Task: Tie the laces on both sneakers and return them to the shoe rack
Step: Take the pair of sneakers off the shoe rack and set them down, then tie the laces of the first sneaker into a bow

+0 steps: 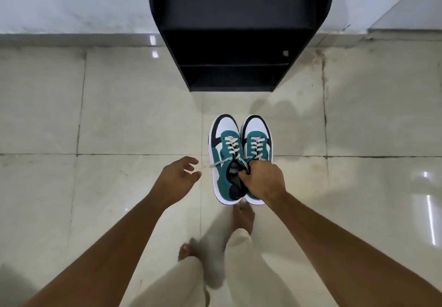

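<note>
Bare forearms, bare feet (242, 218) — loose cream trousers (241, 270).

A floor of large, glossy cream stone tiles (119, 115) with dark grout lines fills most of the view, mottled and stained in places and carrying bright glints of reflected light at the right and near the far edge. It meets a pale whitish wall (71, 0) along a grey skirting strip (71, 37), and at the far right a second light-coloured wall face (411, 7) angles in
</note>
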